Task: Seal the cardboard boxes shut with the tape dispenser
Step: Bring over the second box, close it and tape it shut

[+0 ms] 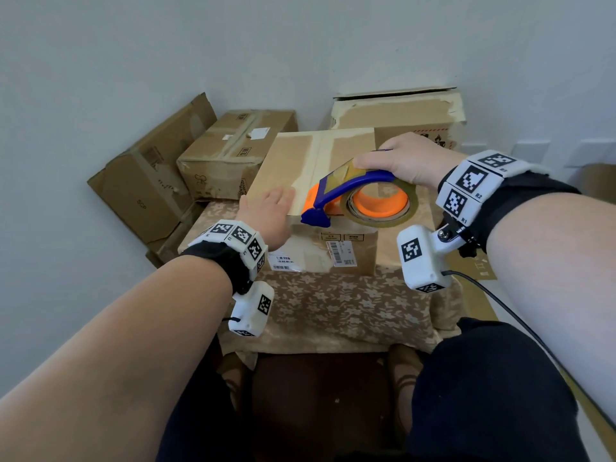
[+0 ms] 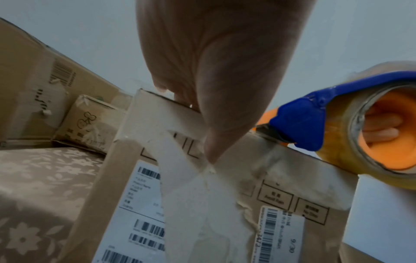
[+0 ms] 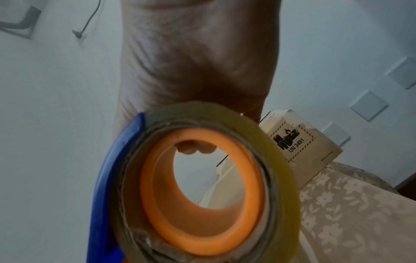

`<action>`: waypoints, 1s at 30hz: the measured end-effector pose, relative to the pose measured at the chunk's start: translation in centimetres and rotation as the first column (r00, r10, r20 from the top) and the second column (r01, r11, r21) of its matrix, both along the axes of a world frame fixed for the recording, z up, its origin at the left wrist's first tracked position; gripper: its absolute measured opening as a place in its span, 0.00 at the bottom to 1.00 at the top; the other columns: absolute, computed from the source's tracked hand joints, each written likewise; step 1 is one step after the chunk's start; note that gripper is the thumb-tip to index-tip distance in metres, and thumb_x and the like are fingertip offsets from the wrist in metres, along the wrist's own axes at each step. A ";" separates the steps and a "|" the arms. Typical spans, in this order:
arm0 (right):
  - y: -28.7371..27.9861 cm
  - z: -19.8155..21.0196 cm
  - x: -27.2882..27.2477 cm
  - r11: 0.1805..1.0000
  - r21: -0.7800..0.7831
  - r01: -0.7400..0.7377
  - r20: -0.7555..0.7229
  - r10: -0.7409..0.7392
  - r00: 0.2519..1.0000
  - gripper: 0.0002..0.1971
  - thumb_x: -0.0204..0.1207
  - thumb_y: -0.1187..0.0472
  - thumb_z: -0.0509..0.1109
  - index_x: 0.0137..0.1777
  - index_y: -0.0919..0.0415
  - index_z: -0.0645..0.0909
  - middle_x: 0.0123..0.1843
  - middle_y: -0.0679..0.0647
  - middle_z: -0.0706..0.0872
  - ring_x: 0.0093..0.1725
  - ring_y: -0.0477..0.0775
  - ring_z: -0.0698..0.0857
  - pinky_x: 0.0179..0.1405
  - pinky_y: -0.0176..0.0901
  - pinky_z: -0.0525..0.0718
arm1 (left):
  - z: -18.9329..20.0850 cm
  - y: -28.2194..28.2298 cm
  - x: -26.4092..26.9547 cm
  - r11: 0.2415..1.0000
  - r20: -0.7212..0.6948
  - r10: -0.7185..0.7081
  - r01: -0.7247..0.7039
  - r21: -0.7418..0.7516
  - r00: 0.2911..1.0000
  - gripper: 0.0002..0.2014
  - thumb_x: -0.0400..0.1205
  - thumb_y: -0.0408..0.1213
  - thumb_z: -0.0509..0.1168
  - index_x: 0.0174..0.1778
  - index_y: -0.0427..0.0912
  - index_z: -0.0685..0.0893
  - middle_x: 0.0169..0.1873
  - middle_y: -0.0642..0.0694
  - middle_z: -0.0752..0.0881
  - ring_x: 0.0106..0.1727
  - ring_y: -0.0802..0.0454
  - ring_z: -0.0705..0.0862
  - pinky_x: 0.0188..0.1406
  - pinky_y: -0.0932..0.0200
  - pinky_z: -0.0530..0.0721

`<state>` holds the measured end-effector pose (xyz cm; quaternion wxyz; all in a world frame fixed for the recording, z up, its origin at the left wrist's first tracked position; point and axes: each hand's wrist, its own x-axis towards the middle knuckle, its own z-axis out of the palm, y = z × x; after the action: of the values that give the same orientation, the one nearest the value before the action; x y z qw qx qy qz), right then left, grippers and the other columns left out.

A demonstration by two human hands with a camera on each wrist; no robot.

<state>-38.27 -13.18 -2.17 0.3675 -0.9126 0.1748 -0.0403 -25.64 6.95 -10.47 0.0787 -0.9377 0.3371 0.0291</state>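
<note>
A cardboard box with shipping labels on its near side stands on the cloth-covered table. My left hand lies flat on the box's near left top edge, fingers straight, thumb down over the front face. My right hand grips the blue and orange tape dispenser from above, fingers curled into its orange core. The dispenser's cutter end sits at the box's near top edge, over the middle seam. The clear tape roll fills the right wrist view.
Several other cardboard boxes stand behind: a leaning one at the left, a taped one beside it, and a torn one at the back right. The floral tablecloth hangs toward my knees. A cable trails from my right wrist.
</note>
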 end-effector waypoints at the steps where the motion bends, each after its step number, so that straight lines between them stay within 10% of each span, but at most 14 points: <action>1: -0.1 -0.2 0.1 1.000 0.012 0.008 -0.013 -0.008 1.000 0.23 0.72 0.37 0.69 0.31 0.57 0.75 0.29 0.54 0.75 0.32 0.53 0.73 0.36 0.45 0.70 | 0.0 -0.2 0.0 1.000 -0.010 -0.020 0.020 -0.013 1.000 0.39 0.84 0.43 0.61 0.84 0.48 0.43 0.84 0.48 0.48 0.84 0.46 0.51 0.78 0.33 0.53; 6: -0.6 -1.5 0.1 0.906 0.399 0.140 -0.124 -0.098 0.987 0.30 0.51 0.28 0.77 0.40 0.54 0.87 0.37 0.53 0.90 0.40 0.57 0.88 0.56 0.51 0.84 | -0.3 -0.7 0.3 0.996 -0.038 -0.081 0.079 -0.046 0.996 0.40 0.82 0.44 0.64 0.83 0.49 0.46 0.84 0.49 0.50 0.83 0.42 0.53 0.75 0.31 0.58; 10: 0.0 -1.4 0.2 0.833 0.530 0.159 -0.183 -0.071 0.981 0.21 0.65 0.34 0.75 0.42 0.52 0.83 0.39 0.52 0.87 0.36 0.54 0.84 0.48 0.48 0.83 | -0.8 -0.5 0.8 0.995 -0.026 -0.085 0.084 -0.058 0.996 0.38 0.82 0.45 0.64 0.83 0.51 0.47 0.84 0.50 0.51 0.82 0.43 0.55 0.76 0.32 0.61; 15: 1.3 -1.2 0.6 0.800 0.577 0.162 -0.193 -0.059 0.979 0.25 0.65 0.35 0.76 0.53 0.53 0.84 0.51 0.57 0.89 0.46 0.58 0.85 0.62 0.57 0.82 | -0.9 0.0 1.5 0.995 -0.029 -0.068 0.065 -0.071 0.997 0.38 0.83 0.44 0.62 0.83 0.54 0.46 0.84 0.52 0.49 0.83 0.46 0.52 0.77 0.32 0.58; 25: 6.2 -1.5 3.3 0.815 0.568 0.112 -0.191 -0.002 0.982 0.22 0.66 0.35 0.76 0.43 0.54 0.85 0.41 0.55 0.90 0.44 0.58 0.87 0.60 0.59 0.84 | -0.3 4.0 4.8 0.999 -0.049 -0.020 0.018 -0.048 0.999 0.37 0.84 0.42 0.61 0.84 0.52 0.45 0.84 0.52 0.50 0.82 0.45 0.54 0.76 0.30 0.57; 30: 5.7 -1.0 3.9 0.904 0.419 0.087 -0.064 -0.066 0.996 0.23 0.66 0.35 0.75 0.39 0.56 0.85 0.34 0.53 0.89 0.37 0.50 0.87 0.47 0.40 0.85 | 0.5 3.7 5.1 0.996 -0.071 -0.078 0.074 -0.054 0.994 0.40 0.79 0.44 0.66 0.83 0.46 0.50 0.81 0.45 0.59 0.77 0.42 0.62 0.72 0.35 0.68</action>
<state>-34.42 -7.50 -3.20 0.5497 -0.8048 0.2240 0.0062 -20.57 10.61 -9.99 0.0434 -0.9242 0.3759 0.0517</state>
